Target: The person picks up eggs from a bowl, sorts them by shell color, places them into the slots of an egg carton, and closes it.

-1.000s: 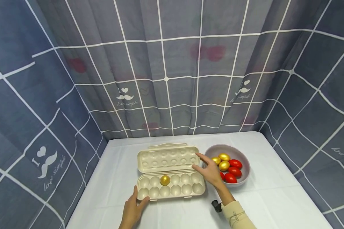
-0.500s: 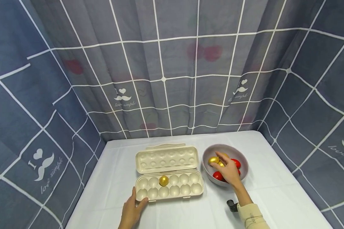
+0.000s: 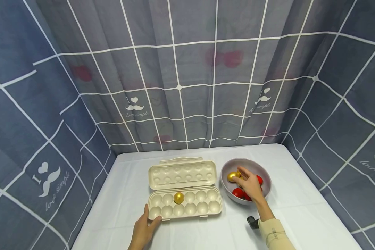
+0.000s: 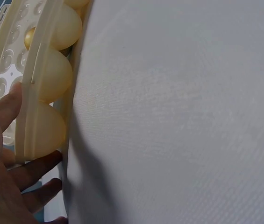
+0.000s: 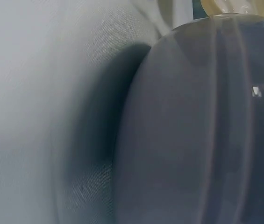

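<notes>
A cream plastic egg carton (image 3: 185, 203) lies with its lid folded back on the table. One golden egg (image 3: 178, 198) sits in its rear row of cups. My left hand (image 3: 142, 230) grips the front left corner, thumb on the rim and fingers round the end, as the left wrist view shows. My right hand (image 3: 251, 184) reaches into a grey-mauve bowl (image 3: 268, 184), thumb and fingers curved round a golden egg, mostly hidden by them. Another golden egg (image 3: 232, 177) lies left of the thumb. Red eggs (image 3: 238, 192) show around the palm.
The carton's dimpled lid (image 3: 182, 175) lies behind the cups, left of the bowl. A white cloth (image 3: 122, 194) covers the table. Dark checked curtains (image 3: 193, 104) stand close behind and on both sides. A black device (image 3: 252, 222) is at the right wrist.
My right hand has moved right from the carton's right end into the bowl, its fingers closing on a golden egg there. The left hand stays at the carton's corner.
</notes>
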